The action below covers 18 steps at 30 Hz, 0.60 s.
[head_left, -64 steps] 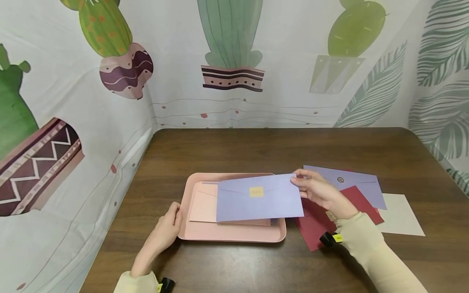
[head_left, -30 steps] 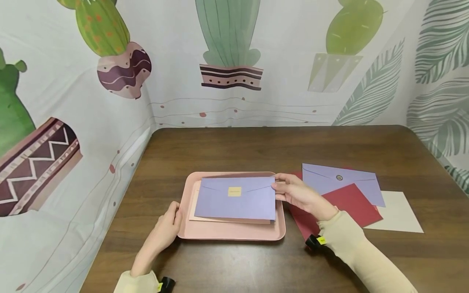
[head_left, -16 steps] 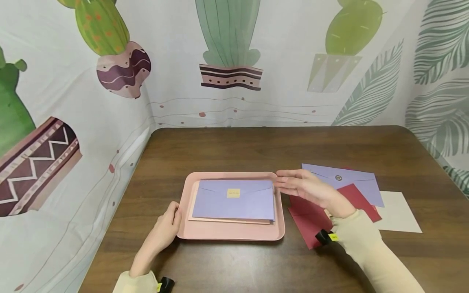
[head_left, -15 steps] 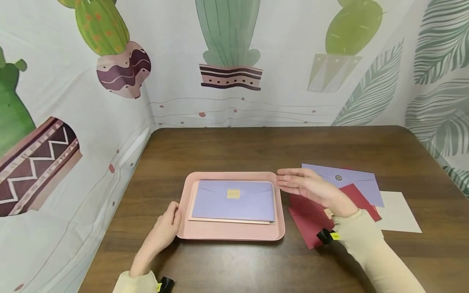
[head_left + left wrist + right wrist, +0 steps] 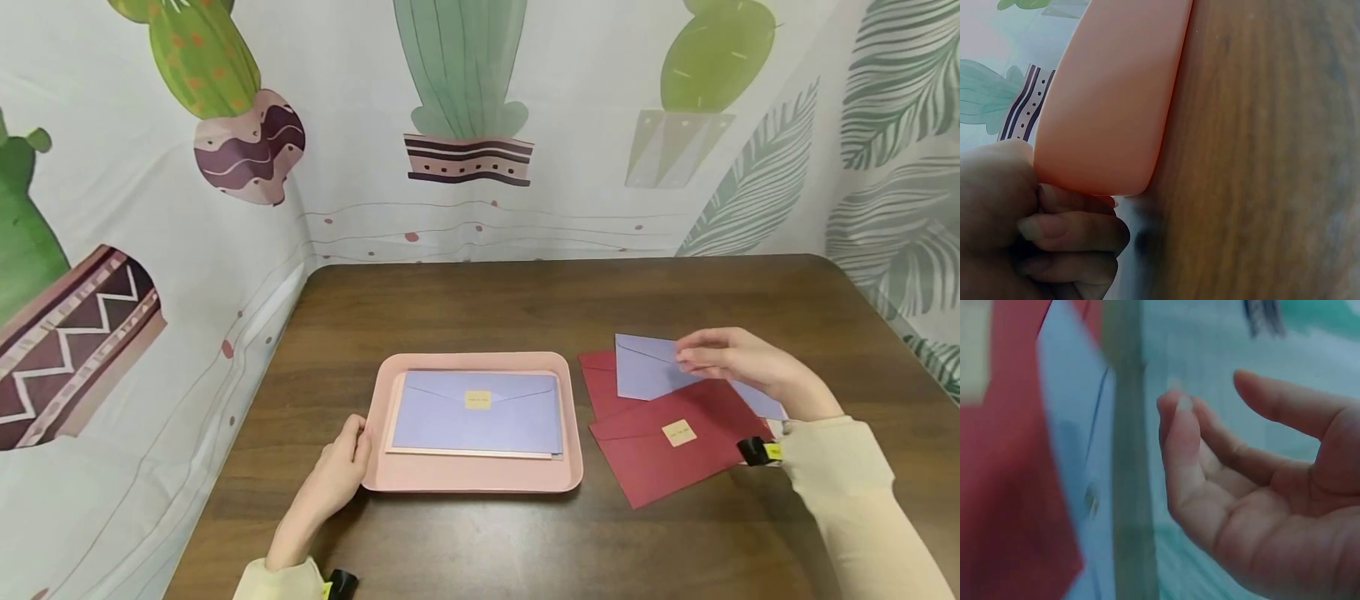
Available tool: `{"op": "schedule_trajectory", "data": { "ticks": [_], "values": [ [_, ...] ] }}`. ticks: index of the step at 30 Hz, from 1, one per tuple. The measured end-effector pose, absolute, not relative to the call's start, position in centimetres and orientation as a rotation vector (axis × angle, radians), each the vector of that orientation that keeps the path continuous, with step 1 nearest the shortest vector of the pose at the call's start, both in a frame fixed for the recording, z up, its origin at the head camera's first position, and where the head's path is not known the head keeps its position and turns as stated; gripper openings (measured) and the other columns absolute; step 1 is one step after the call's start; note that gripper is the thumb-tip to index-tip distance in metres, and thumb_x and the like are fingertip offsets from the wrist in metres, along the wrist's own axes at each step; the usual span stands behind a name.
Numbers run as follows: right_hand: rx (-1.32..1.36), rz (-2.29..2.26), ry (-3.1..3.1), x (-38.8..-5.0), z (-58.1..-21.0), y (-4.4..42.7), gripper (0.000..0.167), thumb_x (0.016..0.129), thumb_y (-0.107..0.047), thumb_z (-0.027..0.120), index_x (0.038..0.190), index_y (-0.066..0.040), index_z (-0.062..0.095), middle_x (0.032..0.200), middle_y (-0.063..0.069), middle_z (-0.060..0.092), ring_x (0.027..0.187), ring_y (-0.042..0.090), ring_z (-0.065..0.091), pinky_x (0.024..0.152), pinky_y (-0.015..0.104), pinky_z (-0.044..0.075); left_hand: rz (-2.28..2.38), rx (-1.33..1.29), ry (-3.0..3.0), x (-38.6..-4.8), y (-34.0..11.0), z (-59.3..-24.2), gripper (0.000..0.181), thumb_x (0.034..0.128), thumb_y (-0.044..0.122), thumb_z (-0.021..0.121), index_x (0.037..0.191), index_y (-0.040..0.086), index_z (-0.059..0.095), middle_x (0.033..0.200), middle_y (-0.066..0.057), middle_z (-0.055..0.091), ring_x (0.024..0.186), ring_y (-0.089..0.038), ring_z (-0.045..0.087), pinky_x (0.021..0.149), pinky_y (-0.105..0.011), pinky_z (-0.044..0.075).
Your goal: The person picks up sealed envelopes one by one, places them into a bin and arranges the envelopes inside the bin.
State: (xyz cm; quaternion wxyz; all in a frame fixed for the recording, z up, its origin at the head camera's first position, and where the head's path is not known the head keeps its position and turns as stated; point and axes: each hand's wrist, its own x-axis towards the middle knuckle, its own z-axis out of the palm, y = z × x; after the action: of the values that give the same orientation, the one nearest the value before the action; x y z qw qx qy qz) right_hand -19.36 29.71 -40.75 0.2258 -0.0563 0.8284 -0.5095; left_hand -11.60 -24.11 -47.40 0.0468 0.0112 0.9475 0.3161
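Observation:
My left hand (image 5: 343, 467) grips the left rim of a pink tray (image 5: 480, 477); in the left wrist view its curled fingers (image 5: 1079, 234) close at the tray's corner. A lavender envelope (image 5: 442, 425) with a yellow square sticker lies in the tray, over pale pink paper. My right hand (image 5: 742, 362) hovers over another lavender envelope (image 5: 645, 371), partly hiding it. In the right wrist view the fingers (image 5: 1188, 444) bend loosely, apart from the thumb, with nothing between them. Below that envelope, a red envelope (image 5: 645, 458) with a yellow sticker overlaps it.
A second red envelope (image 5: 597, 387) shows under the lavender one on the right. The cream envelope there is mostly covered by my right wrist. The wooden table (image 5: 465, 308) meets a cactus-patterned cloth (image 5: 585, 200) at the back.
The right hand has laid the stickered lavender envelope in the tray, let go, and moved right to above the pile. The left hand stays on the tray.

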Motion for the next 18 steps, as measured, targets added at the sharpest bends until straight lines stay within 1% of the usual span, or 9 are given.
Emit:
{"op": "schedule_trajectory", "data": {
  "ticks": [1,4,8,13,15,18],
  "values": [
    [-0.141,-1.335,2.318,-19.4,-41.0,30.4,0.051,0.098,-0.021,0.056,0.133,0.012,0.042,0.12,0.015,0.063,0.097,0.007,0.065,0.085,0.023,0.053,0.964,0.034,2.893,-11.6,-24.1,-47.4,0.009,0.1025,0.014,0.04,0.106,0.007,0.046,0.071,-0.005,0.044,0.073,-0.022,0.052,0.064,-0.035,0.042],
    [-0.081,-1.206,2.389,-19.2,-42.0,32.0,0.053,0.096,-0.024,0.057,0.133,0.012,0.043,0.124,0.023,0.059,0.097,0.01,0.064,0.084,0.028,0.054,0.964,0.03,2.899,-11.5,-24.2,-47.5,0.009,0.1024,0.014,0.041,0.106,0.008,0.046,0.071,-0.005,0.045,0.074,-0.023,0.052,0.065,-0.037,0.043],
    [-0.037,-1.125,2.441,-19.0,-42.9,32.8,0.052,0.096,-0.025,0.058,0.131,0.012,0.045,0.12,0.023,0.061,0.097,0.016,0.064,0.084,0.033,0.055,0.962,0.029,2.903,-11.5,-24.2,-47.5,0.009,0.1023,0.015,0.041,0.105,0.008,0.046,0.071,-0.005,0.045,0.073,-0.022,0.052,0.064,-0.036,0.042],
    [-0.011,-1.05,2.518,-19.1,-43.2,33.2,0.05,0.094,-0.024,0.06,0.126,0.012,0.048,0.11,0.019,0.065,0.092,0.018,0.062,0.08,0.032,0.053,0.962,0.039,2.9,-11.5,-24.2,-47.5,0.009,0.1025,0.014,0.04,0.106,0.008,0.046,0.07,-0.004,0.044,0.073,-0.022,0.052,0.064,-0.035,0.042],
    [-0.003,-1.02,2.55,-19.2,-43.4,33.2,0.05,0.092,-0.024,0.063,0.124,0.012,0.049,0.107,0.018,0.064,0.091,0.02,0.06,0.078,0.032,0.051,0.959,0.04,2.896,-11.5,-24.1,-47.4,0.01,0.1026,0.014,0.04,0.106,0.008,0.046,0.071,-0.004,0.045,0.073,-0.022,0.052,0.065,-0.036,0.042],
    [0.016,-0.958,2.589,-19.2,-43.7,33.1,0.054,0.088,-0.027,0.068,0.12,0.012,0.048,0.108,0.022,0.059,0.094,0.027,0.057,0.077,0.035,0.05,0.956,0.03,2.889,-11.5,-24.1,-47.3,0.01,0.1028,0.015,0.04,0.107,0.008,0.046,0.071,-0.005,0.045,0.074,-0.022,0.052,0.066,-0.036,0.043]
  ]
}}
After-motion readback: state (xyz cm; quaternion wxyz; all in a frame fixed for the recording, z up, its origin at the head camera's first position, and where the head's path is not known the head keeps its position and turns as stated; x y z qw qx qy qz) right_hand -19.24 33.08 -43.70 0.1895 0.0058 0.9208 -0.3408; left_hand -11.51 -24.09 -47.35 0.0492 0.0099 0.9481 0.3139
